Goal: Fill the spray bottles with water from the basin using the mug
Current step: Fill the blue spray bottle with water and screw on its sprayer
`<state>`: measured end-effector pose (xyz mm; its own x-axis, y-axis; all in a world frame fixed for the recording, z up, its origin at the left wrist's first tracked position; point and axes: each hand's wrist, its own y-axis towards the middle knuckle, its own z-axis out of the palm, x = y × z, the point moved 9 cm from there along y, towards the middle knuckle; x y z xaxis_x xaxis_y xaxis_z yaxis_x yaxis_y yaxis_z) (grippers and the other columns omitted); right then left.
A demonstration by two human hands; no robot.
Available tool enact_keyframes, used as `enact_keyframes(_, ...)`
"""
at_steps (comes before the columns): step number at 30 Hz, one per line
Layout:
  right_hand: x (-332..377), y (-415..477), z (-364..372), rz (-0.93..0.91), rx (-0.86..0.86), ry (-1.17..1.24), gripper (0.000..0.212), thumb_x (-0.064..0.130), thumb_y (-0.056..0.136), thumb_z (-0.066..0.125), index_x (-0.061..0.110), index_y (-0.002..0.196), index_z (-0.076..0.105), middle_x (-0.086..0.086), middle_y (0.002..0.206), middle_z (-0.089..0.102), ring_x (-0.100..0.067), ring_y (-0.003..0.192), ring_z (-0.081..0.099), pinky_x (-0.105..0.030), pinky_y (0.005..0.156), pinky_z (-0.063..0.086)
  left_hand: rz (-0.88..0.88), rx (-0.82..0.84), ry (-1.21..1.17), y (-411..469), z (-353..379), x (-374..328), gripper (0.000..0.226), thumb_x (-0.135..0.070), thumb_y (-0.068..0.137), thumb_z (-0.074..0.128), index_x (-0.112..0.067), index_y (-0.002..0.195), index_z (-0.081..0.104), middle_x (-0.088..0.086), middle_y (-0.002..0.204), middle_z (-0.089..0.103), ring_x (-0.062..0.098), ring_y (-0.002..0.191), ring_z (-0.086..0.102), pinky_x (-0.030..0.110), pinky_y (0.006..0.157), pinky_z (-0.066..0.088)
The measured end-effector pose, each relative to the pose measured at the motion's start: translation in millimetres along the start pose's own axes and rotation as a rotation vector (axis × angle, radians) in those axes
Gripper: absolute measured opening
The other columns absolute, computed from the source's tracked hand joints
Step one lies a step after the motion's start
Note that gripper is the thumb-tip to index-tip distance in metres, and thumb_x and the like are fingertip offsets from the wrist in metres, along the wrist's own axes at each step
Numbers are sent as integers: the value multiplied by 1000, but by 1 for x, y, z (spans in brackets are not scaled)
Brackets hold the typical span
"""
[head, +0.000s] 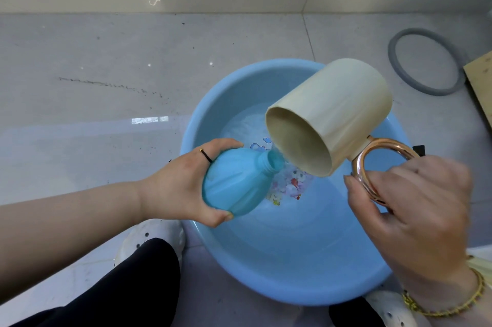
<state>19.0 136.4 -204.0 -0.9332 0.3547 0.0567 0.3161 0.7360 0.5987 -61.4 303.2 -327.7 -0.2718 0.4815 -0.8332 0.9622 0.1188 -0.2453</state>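
Observation:
My left hand grips a light-blue spray bottle with no cap, tilted so that its open neck points right and up over the blue basin. My right hand holds the cream mug by its copper ring handle. The mug is tipped with its mouth down and left, right above the bottle's neck, and a thin stream of water runs from its rim into the opening. The basin holds shallow water over a cartoon print on its bottom.
A grey rubber ring lies on the tiled floor at the far right, beside a wooden board. My black-trousered legs and white perforated shoes flank the basin's near side. A tiled wall runs behind.

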Motion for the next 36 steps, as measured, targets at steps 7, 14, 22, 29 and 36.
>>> enact_keyframes(7,3,-6,2,-69,-28,-183,38,19,88,58,7,52,58,-4,42,46,-21,63,38,-35,63,27,-5,5,6,0,0,1,77,-53,39,61,-53,108,29,-32,112,41,-13,104,42,0,83,35)
enact_keyframes(14,-10,-14,16,-19,13,-230,40,22,88,56,9,50,54,-4,42,45,-21,64,36,-34,60,25,8,3,-7,1,0,0,77,-52,39,62,-51,109,30,-32,113,40,-16,103,42,-2,83,33)
enact_keyframes(22,-14,-16,18,19,15,-229,40,23,88,53,11,49,52,-3,42,44,-23,58,42,-34,58,23,-2,28,21,2,1,0,80,-54,38,61,-53,109,25,-32,111,38,-21,103,40,-4,82,31)
enact_keyframes(29,-50,-31,36,597,207,212,48,37,74,51,-5,51,58,-8,41,40,-25,45,44,-26,51,30,4,15,41,-1,-1,-5,79,-54,37,59,-50,108,24,-32,114,33,-13,102,38,-7,85,25)
enact_keyframes(36,-71,-20,-6,996,197,519,30,21,86,58,12,58,62,-1,50,43,-8,45,34,-13,43,28,-28,-115,-6,-14,-31,-31,81,-53,33,60,-46,107,30,-29,108,40,-7,95,47,-6,77,31)
